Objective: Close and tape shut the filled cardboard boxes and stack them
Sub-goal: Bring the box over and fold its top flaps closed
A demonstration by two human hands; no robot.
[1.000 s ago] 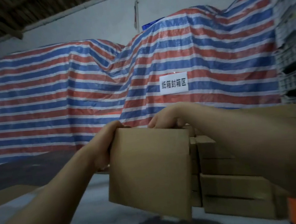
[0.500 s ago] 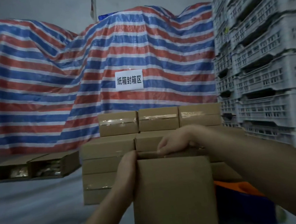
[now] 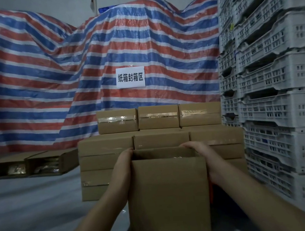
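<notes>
I carry a brown cardboard box (image 3: 169,193) in front of me, its near face toward the camera and a strip of clear tape showing on its top. My left hand (image 3: 124,166) grips its left side, fingers curled over the top far corner. My right hand (image 3: 203,157) grips the right side the same way. Just beyond the box stands a stack of taped boxes (image 3: 105,147), three rows high at the back.
White plastic crates (image 3: 279,88) tower along the right. Two open, filled boxes (image 3: 35,164) lie on the floor at the left. A striped tarpaulin (image 3: 51,78) with a white paper sign (image 3: 130,77) covers the back. Something orange (image 3: 212,191) shows behind the held box.
The view has swung right and closer to the stack. The held box now sits square and level, and my right hand has shifted from its top edge to its right side.
</notes>
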